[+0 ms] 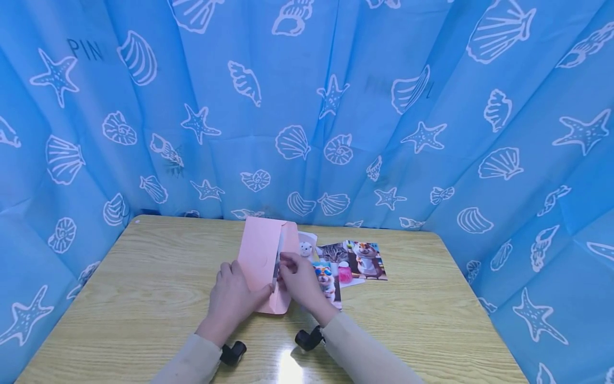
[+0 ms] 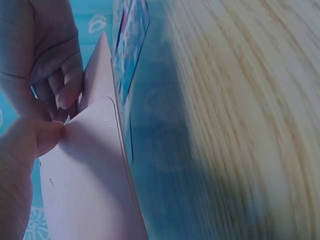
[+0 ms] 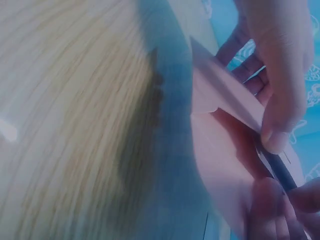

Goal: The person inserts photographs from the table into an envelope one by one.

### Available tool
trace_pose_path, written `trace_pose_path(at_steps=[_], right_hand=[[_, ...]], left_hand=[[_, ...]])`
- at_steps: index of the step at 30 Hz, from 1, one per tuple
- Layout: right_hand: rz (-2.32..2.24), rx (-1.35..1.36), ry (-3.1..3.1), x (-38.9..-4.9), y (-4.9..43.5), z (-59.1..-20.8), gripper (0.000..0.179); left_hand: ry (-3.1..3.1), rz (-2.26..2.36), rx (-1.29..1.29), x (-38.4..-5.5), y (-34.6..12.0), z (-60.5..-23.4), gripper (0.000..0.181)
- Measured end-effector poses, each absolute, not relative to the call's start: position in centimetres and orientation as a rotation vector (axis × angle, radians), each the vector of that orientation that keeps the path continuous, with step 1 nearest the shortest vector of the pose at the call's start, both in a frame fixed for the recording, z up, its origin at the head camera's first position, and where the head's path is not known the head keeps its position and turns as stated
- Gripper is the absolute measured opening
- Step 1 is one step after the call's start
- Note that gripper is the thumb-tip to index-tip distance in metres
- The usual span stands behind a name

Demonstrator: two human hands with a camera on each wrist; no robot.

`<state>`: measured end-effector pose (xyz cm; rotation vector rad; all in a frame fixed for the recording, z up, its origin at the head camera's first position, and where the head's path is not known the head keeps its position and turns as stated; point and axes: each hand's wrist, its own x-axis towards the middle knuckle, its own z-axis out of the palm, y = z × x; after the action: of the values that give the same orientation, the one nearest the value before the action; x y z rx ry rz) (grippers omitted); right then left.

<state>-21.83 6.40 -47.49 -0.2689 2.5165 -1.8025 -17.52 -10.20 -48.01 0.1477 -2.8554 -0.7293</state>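
A pink envelope [image 1: 259, 242] is held just over the table with its flap side open to the right. My left hand [image 1: 232, 298] grips its left part, the thumb [image 2: 47, 135] pressed at the edge of the mouth and the other fingers behind. At the mouth, my right hand [image 1: 299, 280] pinches a thin dark-edged photo card [image 3: 276, 169] between thumb and fingers. Part of that card sits inside the envelope, so its picture is hidden. Beside the right hand lie printed animal photos, among them a dog in sunglasses [image 1: 325, 278].
More photos lie to the right: a tabby cat [image 1: 334, 253], an animal in an apron [image 1: 366, 260] and a white animal [image 1: 306, 246] partly behind the envelope. A blue shell-patterned curtain [image 1: 307, 106] hangs behind the wooden table [image 1: 422, 330].
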Motion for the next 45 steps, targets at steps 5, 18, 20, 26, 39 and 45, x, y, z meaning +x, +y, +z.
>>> trace_pose_path(at_steps=[5, 18, 20, 26, 39, 45], right_hand=[[-1.825, -0.282, 2.42, -21.7, 6.5, -47.3, 0.031], [-1.771, -0.343, 2.592, -22.0, 11.0, -45.6, 0.038], [-1.757, -0.311, 2.588, -22.3, 12.6, -45.6, 0.043], [-1.408, -0.195, 2.75, -23.5, 16.9, -46.6, 0.066], [-1.048, -0.18, 2.843, -25.4, 20.0, -49.0, 0.075], [-0.953, -0.171, 2.846, -25.5, 20.0, -49.4, 0.086]], left_hand=[[-2.869, -0.757, 0.163, -17.5, -10.4, -47.8, 0.102], [-2.905, -0.75, 0.229, -17.9, -12.0, -48.0, 0.104], [-2.912, -0.746, 0.235, -17.9, -12.2, -48.0, 0.104], [-2.923, -0.747, 0.246, -17.9, -12.7, -48.0, 0.107], [-2.91, -0.801, 0.242, -17.9, -12.8, -48.1, 0.105], [-2.921, -0.793, 0.242, -17.8, -12.9, -47.9, 0.106]])
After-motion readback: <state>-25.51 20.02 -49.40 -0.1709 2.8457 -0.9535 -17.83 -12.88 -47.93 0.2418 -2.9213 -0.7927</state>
